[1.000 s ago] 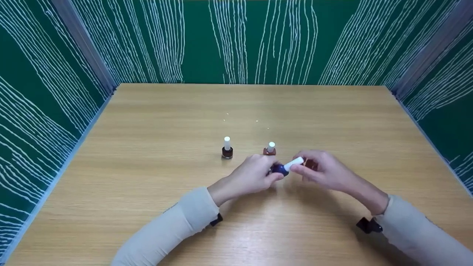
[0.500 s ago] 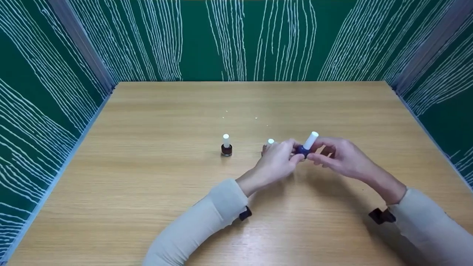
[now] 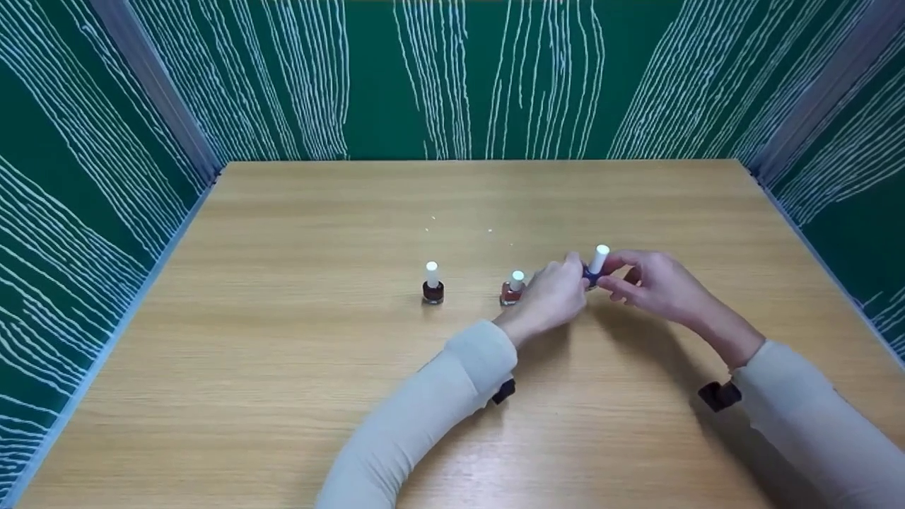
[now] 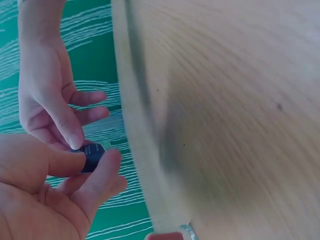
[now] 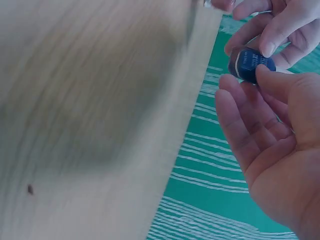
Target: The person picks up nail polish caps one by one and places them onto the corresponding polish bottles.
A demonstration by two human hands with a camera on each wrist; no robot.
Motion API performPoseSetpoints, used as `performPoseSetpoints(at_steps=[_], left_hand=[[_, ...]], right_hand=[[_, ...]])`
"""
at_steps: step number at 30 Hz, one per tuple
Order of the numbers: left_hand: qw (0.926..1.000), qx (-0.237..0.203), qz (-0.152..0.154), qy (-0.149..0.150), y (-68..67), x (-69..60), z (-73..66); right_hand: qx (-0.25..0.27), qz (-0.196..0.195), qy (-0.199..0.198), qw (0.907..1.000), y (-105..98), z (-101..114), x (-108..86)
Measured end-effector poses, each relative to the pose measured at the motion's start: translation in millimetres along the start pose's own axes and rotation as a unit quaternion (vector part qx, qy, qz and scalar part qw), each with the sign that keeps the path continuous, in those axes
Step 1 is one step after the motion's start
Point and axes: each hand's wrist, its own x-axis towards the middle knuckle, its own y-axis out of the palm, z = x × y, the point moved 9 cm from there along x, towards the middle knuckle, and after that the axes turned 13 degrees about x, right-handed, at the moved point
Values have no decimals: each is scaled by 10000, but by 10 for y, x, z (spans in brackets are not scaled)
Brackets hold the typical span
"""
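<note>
A nail polish bottle (image 3: 592,276) with dark blue polish and a long white cap is held upright between both hands, above the table. My left hand (image 3: 555,291) pinches its body from the left, as the left wrist view also shows around the blue glass (image 4: 93,157). On the other side, my right hand (image 3: 657,284) pinches the bottle with thumb and forefinger; in the right wrist view its thumb presses the labelled glass (image 5: 250,64), other fingers loosely extended. A reddish nail polish bottle (image 3: 510,293) stands just left of my left hand, partly covered by it.
A dark nail polish bottle (image 3: 433,292) with a white cap stands further left on the wooden table (image 3: 297,339). Several tiny white specks lie beyond the bottles. Green walls (image 3: 382,78) with white streaks border the table's back and sides.
Both hands have carried the blue nail polish bottle rightward and away from the body, past the reddish one. It has turned from tilted to upright, cap up.
</note>
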Motion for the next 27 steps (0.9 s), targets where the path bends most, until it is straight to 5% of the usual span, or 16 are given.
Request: performPoseSetpoints(at_steps=[13, 21, 27], left_hand=[[9986, 483, -85, -177, 119, 311, 33], [9981, 547, -222, -201, 143, 362, 19], [9969, 722, -201, -235, 113, 358, -20]], right_hand=[[-610, 76, 483, 9969, 0, -271, 191], [-946, 88, 447, 9945, 5, -250, 214], [-1121, 25, 52, 9937, -4, -173, 237]])
